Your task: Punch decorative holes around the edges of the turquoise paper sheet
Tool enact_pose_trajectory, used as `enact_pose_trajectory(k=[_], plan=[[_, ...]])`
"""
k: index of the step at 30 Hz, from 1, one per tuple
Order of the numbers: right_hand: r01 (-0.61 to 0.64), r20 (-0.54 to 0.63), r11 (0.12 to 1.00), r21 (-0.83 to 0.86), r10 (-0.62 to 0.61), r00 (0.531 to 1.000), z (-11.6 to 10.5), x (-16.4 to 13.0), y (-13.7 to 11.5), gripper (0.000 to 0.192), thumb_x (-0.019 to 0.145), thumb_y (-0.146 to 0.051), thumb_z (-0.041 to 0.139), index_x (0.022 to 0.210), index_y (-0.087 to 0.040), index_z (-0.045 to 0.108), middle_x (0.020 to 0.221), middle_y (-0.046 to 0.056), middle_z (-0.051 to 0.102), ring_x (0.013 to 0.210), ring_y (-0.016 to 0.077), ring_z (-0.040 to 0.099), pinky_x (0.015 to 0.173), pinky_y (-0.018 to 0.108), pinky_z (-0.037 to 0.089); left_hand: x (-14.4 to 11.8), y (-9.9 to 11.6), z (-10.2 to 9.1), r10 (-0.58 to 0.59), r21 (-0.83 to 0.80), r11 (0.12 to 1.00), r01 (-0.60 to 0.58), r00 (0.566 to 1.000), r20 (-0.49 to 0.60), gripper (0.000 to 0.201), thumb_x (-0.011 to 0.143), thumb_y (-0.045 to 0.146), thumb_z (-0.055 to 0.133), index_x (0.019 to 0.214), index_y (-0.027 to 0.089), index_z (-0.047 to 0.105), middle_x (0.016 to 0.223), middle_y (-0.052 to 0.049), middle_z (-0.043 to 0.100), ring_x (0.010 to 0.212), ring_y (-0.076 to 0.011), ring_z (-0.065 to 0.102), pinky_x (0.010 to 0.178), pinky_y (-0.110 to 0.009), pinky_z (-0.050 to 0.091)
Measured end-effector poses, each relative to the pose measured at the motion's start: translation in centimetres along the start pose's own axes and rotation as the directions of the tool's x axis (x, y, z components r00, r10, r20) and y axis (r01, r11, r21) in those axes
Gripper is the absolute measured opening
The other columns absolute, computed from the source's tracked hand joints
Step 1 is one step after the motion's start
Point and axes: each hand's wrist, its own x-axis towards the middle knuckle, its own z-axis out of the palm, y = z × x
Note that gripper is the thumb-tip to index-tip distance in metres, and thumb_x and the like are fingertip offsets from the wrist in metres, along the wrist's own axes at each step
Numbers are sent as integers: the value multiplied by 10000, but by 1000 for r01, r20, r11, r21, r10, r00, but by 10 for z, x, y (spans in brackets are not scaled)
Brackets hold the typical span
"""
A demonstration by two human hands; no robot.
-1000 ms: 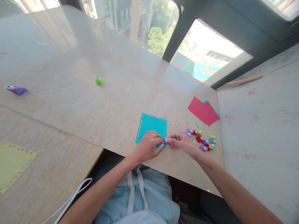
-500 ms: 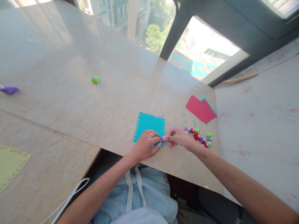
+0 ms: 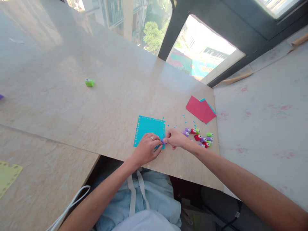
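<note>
A blue sheet of paper (image 3: pixel 150 126) lies near the table's front edge, with small holes punched along its left, top and right margins. My left hand (image 3: pixel 147 149) rests on its lower part, fingers curled together and holding the sheet. At the lower right edge of the paper sits a small purple craft punch (image 3: pixel 164 141), gripped between the thumb and fingers of my right hand (image 3: pixel 176 139). My fingers partly hide the punch. Tiny blue paper bits (image 3: pixel 185 122) are scattered beyond my right hand.
Several purple, red and green punches (image 3: pixel 203 140) stand right of my right hand. Red paper (image 3: pixel 200 109) lies over blue sheets near the wall. A lone green punch (image 3: pixel 89 82) is farther left; yellow punched paper (image 3: pixel 8 176) lies at lower left, with a white cable (image 3: pixel 74 202) nearby.
The whole view has shifted slightly, so things sit a little farther left. My right hand stays on the purple punch at the paper's edge, its fingers drawn in more tightly.
</note>
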Motion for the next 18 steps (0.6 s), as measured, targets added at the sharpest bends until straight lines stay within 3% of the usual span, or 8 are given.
enact_pose_trajectory(k=[5,18], plan=[[-3,-69,996,-85,-3,998,-1,-5,-6,239,725,-176,690,564,-167,513,396,-28,490,362,123,533,359,188,347,-1,0,0,-35,-38,999,34,999,-25,179,928,261,511,885,199,674,946,-38,692,961,-162,614,961,-371,437],[1,-99,1000,27,1,995,4,-9,-6,302,689,-237,772,557,-161,511,379,-36,463,346,100,488,349,185,385,-7,-1,0,-51,-23,999,49,993,-102,174,910,264,534,847,198,682,855,-41,696,872,-155,625,836,-319,456]])
